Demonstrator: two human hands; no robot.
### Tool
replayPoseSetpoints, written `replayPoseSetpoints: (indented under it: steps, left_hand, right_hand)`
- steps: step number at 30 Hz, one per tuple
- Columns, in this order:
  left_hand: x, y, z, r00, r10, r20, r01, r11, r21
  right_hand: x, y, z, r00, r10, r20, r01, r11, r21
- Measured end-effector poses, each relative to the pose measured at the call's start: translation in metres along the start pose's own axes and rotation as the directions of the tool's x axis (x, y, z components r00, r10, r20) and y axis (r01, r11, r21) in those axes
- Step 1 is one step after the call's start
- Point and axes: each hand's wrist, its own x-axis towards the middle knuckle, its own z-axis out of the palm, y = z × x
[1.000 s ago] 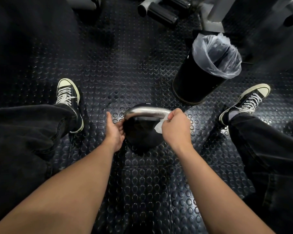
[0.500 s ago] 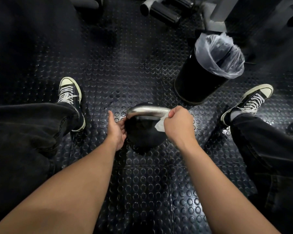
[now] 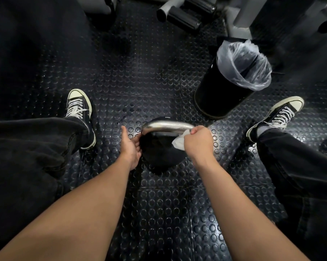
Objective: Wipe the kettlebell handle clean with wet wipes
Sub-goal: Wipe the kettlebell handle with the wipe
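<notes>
Kettlebell (image 3: 160, 149) stands upright, its silver handle (image 3: 166, 127) running left to right, right hand (image 3: 198, 142) clenched around a wet wipe (image 3: 178, 143) at its right end, left hand (image 3: 130, 146) cupping the left side.

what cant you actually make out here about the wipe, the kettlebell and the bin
All from the head view:
- wet wipe: mostly bunched inside the right hand; its dirtiness cannot be judged.
- handle: its right end is covered by that hand; its underside faces away.
- kettlebell: black in shadow; the small marking on it is too small to read.
- left hand: fingers hidden against the bell.
- trash can: contents hidden by its liner.
</notes>
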Motion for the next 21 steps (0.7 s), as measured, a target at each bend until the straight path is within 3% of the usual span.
replayPoseSetpoints:
  steps: [3,5,8,10,14,21]
  left_hand:
    - [0.0,0.0,0.0,1.0,-0.004,-0.009,0.004,1.0,-0.011]
    - [0.0,0.0,-0.001,1.0,-0.005,-0.001,0.005,1.0,-0.007]
    - [0.001,0.0,-0.001,1.0,0.003,-0.016,-0.003,1.0,-0.01]
    - [0.001,0.0,-0.001,1.0,0.0,-0.027,0.0,1.0,-0.006]
    - [0.001,0.001,-0.001,0.999,0.003,-0.033,-0.003,1.0,0.002]
    - [-0.001,0.002,0.0,0.999,0.004,-0.036,-0.004,1.0,0.007]
  right_hand:
    - [-0.003,0.007,0.001,0.99,0.114,-0.081,-0.094,0.972,0.213]
    - [-0.002,0.01,0.009,0.973,0.221,-0.065,-0.18,0.906,0.382]
    - [-0.002,0.011,0.02,0.927,0.368,0.079,-0.321,0.664,0.675]
    - [-0.006,0.014,0.021,0.901,0.411,0.139,-0.358,0.522,0.774]
    - [-0.004,0.02,0.022,0.879,0.431,0.205,-0.38,0.373,0.846]
    - [0.0,0.029,0.034,0.861,0.461,0.213,-0.394,0.342,0.853]
